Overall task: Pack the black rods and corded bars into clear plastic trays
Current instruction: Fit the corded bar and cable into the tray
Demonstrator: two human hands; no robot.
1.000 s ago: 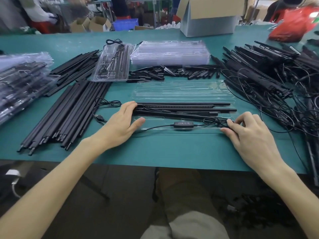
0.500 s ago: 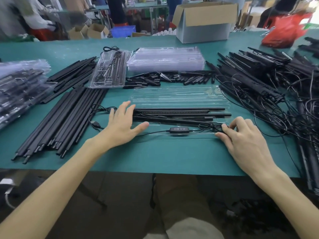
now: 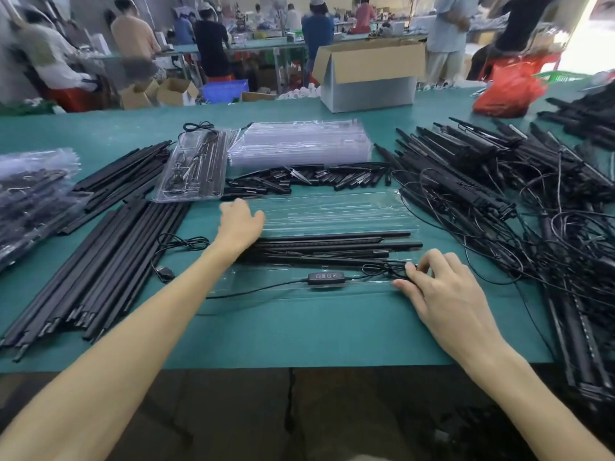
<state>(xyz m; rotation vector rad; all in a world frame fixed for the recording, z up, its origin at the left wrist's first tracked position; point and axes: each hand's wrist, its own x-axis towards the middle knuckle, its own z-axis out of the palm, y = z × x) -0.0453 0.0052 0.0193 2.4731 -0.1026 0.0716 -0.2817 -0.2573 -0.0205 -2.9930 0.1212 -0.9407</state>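
Green mat point(image 3: 299, 327) is running the full width of the bench, with other workers blurring past in the background.

Head view:
- Open clear tray point(image 3: 283, 294) is sitting dead centre on the mat. Black rods point(image 3: 332, 244) and a corded bar are already lying in its near half, and the inline controller point(image 3: 326, 277) is sitting in the front channel.
- Change: the left hand point(image 3: 239, 222) is leaving the rods' left end, where it was pressing a second ago, and is reaching up to the tray's empty far half. Its fingers are pointing away and foreshortened, so I cannot tell whether they are gripping that edge yet.
- Right hand point(image 3: 446, 294) is staying put at the right end, fingers curled onto the cord coil point(image 3: 386, 268) and thumb flat beside it, pinching the coil into the pocket.
- Meaning: loading is looking finished here. I'm reading the left hand as going for the lid half, to fold it over.
- Risk: the cord tail is trailing out over the left rim and may be getting caught in the fold.
- Feed stock is waiting alongside: loose rods point(image 3: 100, 271) to the left, corded bars point(image 3: 482, 181) to the right, empty trays point(image 3: 299, 144) behind.
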